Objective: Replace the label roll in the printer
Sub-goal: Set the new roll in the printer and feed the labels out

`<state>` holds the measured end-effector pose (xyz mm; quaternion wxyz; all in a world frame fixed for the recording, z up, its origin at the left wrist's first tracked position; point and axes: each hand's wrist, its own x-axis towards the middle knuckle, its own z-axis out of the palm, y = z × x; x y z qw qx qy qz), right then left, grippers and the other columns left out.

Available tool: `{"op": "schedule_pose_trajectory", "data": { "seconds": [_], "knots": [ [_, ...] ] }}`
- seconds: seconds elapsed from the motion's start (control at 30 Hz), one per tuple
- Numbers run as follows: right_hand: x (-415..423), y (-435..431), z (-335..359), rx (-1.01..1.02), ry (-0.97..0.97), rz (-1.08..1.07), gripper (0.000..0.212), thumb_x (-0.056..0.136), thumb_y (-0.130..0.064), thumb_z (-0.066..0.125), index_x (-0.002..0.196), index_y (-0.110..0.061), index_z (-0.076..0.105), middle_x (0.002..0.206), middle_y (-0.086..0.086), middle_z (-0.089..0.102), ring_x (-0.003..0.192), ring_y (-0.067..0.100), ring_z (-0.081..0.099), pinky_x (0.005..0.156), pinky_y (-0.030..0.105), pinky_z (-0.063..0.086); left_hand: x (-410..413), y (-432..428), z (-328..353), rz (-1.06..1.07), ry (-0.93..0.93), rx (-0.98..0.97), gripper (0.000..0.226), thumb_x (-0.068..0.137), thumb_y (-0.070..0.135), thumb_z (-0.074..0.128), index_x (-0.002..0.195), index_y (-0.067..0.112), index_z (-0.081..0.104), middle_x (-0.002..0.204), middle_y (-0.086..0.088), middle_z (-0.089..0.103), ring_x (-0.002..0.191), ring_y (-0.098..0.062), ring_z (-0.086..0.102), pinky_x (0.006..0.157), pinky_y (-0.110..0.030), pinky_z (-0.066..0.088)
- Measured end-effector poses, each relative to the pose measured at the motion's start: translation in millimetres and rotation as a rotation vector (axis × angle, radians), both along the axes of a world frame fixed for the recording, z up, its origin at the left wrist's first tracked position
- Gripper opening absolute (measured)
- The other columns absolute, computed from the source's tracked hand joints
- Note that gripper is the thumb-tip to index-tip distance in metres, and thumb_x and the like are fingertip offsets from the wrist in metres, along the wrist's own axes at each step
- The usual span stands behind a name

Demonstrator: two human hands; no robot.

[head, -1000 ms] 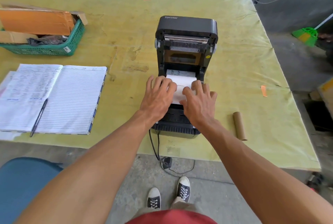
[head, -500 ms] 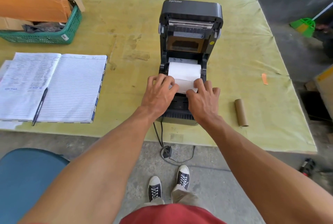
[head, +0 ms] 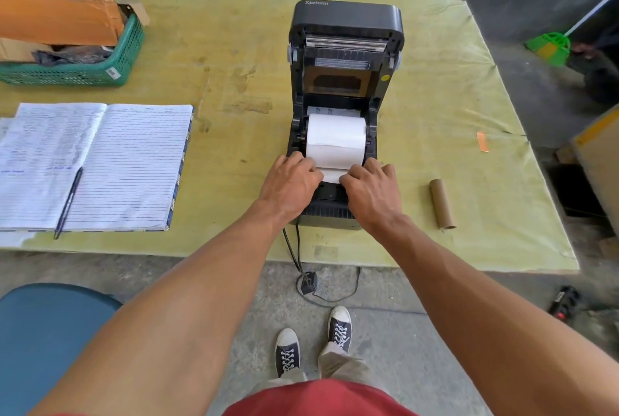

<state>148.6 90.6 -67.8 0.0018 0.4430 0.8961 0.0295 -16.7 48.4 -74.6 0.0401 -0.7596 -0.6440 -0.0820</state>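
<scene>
A black label printer stands on the yellow-green table with its lid tipped up and back. A white label roll lies in its open bay, and a strip of paper runs from it toward me. My left hand and my right hand rest on the printer's front, fingertips pinching the left and right edges of that loose paper end. An empty brown cardboard core lies on the table to the right of the printer.
An open lined notebook with a pen lies at the left. A green basket holding cardboard sits at the far left. The printer's cable hangs over the near table edge. A blue stool is at my lower left.
Both hands have slid toward me from on top of the roll to the printer's front, drawing the paper end with them. The roll is now uncovered.
</scene>
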Motion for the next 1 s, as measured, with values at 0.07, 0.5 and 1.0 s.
{"op": "schedule_pose_trajectory", "data": {
  "seconds": [0.07, 0.5, 1.0],
  "knots": [
    [-1, 1, 1, 0.000, -0.006, 0.002, 0.009, 0.086, -0.010, 0.064, 0.092, -0.016, 0.066, 0.088, 0.001, 0.064, 0.091, 0.025, 0.046, 0.079, 0.040, 0.034, 1, 0, 1, 0.009, 0.001, -0.013, 0.022, 0.089, 0.001, 0.048, 0.090, 0.009, 0.069, 0.089, -0.007, 0.065, 0.085, -0.024, 0.050, 0.072, -0.034, 0.034],
    [5, -1, -9, 0.064, 0.051, 0.042, 0.003, 0.083, -0.009, 0.063, 0.084, -0.012, 0.063, 0.076, 0.003, 0.062, 0.079, 0.027, 0.047, 0.077, 0.044, 0.036, -10, -4, -2, -0.006, -0.046, 0.036, 0.017, 0.093, 0.014, 0.052, 0.086, 0.007, 0.066, 0.082, -0.008, 0.064, 0.081, -0.025, 0.053, 0.072, -0.037, 0.040],
    [12, 5, -12, -0.032, 0.135, -0.034, 0.019, 0.092, -0.015, 0.055, 0.107, -0.016, 0.066, 0.107, 0.002, 0.065, 0.101, 0.027, 0.046, 0.074, 0.039, 0.036, -4, -2, -1, 0.039, 0.008, -0.064, 0.013, 0.088, 0.016, 0.051, 0.098, 0.014, 0.059, 0.097, -0.004, 0.061, 0.097, -0.025, 0.052, 0.101, -0.052, 0.034]
  ]
}}
